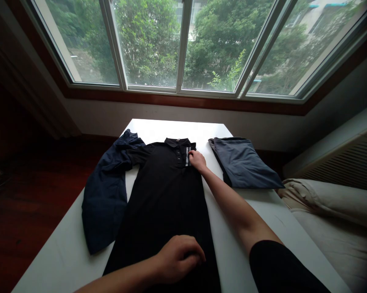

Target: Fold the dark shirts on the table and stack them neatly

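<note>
1. Right hand [197, 159]: arm stretched forward across the table, with the fingers bent and closed on the cloth at the shoulder edge of the black polo shirt [165, 195], just beside the collar and a pale stripe by the button placket.
2. Left hand [180, 258]: near the camera, knuckles up, with the fingers curled down onto the lower part of the shirt. Whether it pinches a fold or only presses on the cloth cannot be told.
3. Black polo shirt: lies face up and lengthwise on the white table [64, 252], collar towards the window and hem towards the person. One short sleeve spreads out to the left. The right edge runs in a straight line from the right hand down towards the left hand.
4. Navy garment [105, 203]: lies loose and rumpled on the left of the table. It touches the polo shirt's left sleeve and side and hangs partly over the table's left edge.
5. Folded grey-blue garment [244, 162]: a flat, neat rectangle at the right of the table, near the right forearm but apart from the shirt.
6. Pale bedding [333, 207]: rests against the table's right side.
7. Window [183, 44]: a wide bay beyond the table's far end, with green trees outside.
8. Dark wooden floor [33, 195]: left of the table.
</note>
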The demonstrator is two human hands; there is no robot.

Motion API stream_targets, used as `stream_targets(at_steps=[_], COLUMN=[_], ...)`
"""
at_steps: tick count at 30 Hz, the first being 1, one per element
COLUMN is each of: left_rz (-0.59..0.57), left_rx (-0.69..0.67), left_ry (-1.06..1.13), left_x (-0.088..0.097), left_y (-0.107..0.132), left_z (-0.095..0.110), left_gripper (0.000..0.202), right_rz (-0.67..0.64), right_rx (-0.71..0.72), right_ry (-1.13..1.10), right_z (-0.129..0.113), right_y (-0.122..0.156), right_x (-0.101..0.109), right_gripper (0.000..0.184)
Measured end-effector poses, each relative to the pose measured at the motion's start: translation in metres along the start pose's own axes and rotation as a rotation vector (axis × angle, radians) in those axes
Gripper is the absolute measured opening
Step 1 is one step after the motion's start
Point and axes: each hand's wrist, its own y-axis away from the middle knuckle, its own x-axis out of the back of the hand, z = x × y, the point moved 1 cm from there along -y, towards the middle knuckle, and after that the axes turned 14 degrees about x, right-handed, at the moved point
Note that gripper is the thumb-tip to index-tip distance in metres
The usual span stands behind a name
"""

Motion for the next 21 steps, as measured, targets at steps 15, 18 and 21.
stream_targets(at_steps=[15,18,21], left_rz=[0.004,0.003,0.012], left_rx=[0.003,0.002,-0.013], left_ry=[-0.01,-0.026,-0.059], left_x=[-0.001,-0.002,-0.004], left_y=[-0.001,-0.001,-0.002], left_z=[-0.001,-0.002,-0.004], left_gripper=[0.02,0.02,0.019], right_rz=[0.023,-0.21,-0.297], right_rx=[0.372,0.365,0.313], right_ry=[0.15,0.146,0.177], right_z=[-0.007,-0.002,0.004], right_y=[-0.003,-0.012,-0.022], right_x=[-0.004,-0.021,-0.032], right_gripper=[0.04,0.052,0.064])
